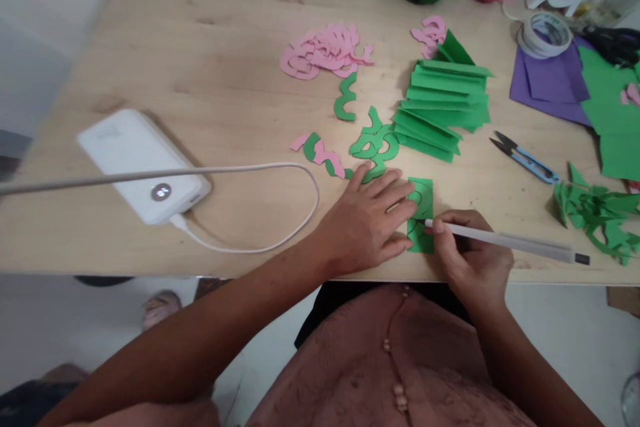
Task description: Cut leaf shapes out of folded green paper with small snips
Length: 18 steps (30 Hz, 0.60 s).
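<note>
Right hand (473, 257) fingers grip white pen (505, 240) on green paper (421, 217); left hand (363, 220) lies flat, fingers spread, just beside it. Power bank (144, 165) digits blurred.

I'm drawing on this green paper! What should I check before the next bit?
Left hand holding the green paper still: ok.
Right hand gripping the white pen: ok.
Pen tip on the paper: ok.
Pen leaving a mark right at its tip: cannot tell.
Blades of the blue-handled snips closed: not ok, they lie open, away from both hands.
</note>
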Motion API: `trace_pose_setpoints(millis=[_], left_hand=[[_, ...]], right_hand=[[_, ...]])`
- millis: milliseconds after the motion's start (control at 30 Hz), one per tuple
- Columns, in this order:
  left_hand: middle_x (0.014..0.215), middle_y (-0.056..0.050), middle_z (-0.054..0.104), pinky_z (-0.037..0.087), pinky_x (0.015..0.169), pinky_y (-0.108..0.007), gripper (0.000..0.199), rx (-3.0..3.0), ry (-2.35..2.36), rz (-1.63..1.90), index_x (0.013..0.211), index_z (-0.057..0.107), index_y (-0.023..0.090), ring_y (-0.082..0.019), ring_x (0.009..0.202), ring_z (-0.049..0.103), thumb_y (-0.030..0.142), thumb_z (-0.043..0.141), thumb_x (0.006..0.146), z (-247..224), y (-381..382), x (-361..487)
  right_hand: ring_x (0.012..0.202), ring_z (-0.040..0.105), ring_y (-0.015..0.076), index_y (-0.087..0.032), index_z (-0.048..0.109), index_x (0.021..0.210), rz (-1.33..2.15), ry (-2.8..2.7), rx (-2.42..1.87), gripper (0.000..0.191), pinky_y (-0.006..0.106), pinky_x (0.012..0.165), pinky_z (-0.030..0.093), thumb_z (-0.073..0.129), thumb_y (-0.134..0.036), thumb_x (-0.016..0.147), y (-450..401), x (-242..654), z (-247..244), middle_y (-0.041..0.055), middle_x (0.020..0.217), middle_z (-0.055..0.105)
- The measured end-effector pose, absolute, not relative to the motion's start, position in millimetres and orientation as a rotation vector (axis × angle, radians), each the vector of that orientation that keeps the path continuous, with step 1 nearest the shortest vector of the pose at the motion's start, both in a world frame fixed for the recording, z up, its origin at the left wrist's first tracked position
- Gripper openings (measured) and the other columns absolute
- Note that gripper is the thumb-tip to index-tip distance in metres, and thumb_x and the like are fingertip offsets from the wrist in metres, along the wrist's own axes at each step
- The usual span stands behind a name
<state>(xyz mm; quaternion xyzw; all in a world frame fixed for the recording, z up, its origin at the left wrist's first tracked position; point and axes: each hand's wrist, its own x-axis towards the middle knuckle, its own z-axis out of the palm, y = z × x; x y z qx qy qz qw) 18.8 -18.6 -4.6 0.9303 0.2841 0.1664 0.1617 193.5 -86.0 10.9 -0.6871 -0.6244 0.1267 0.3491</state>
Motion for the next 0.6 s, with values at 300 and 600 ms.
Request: trace_pose_setpoints(millis=[300, 600], left_hand=[[0.138, -0.01, 0.052, 0.017, 0.112, -0.056, 0.039, 2.656, 0.806, 0.482, 0.116, 0.058, 0.017, -0.03, 0.135, 0.034, 0.043, 0.049, 0.089, -5.9, -18.5, 18.6], [0.139, -0.011, 0.052, 0.019, 0.112, -0.057, 0.039, 2.655, 0.812, 0.482, 0.116, 0.059, 0.017, -0.031, 0.135, 0.034, 0.043, 0.051, 0.088, -5.5, -18.9, 18.9]], right_hand=[[0.047, 0.054, 0.0127, -0.02, 0.06, 0.072, 0.299, -1.622, -1.811, 0.017, 0.024, 0.041, 0.041, 0.059, -0.032, 0.085, -86.0, 191.9, 12.0, 0.0001, 0.061, 0.062], [0.05, 0.056, 0.0127, -0.019, 0.061, 0.073, 0.3, -1.609, -1.773, 0.014, 0.024, 0.043, 0.043, 0.06, -0.027, 0.084, -85.7, 191.7, 12.8, 0.0004, 0.063, 0.063]])
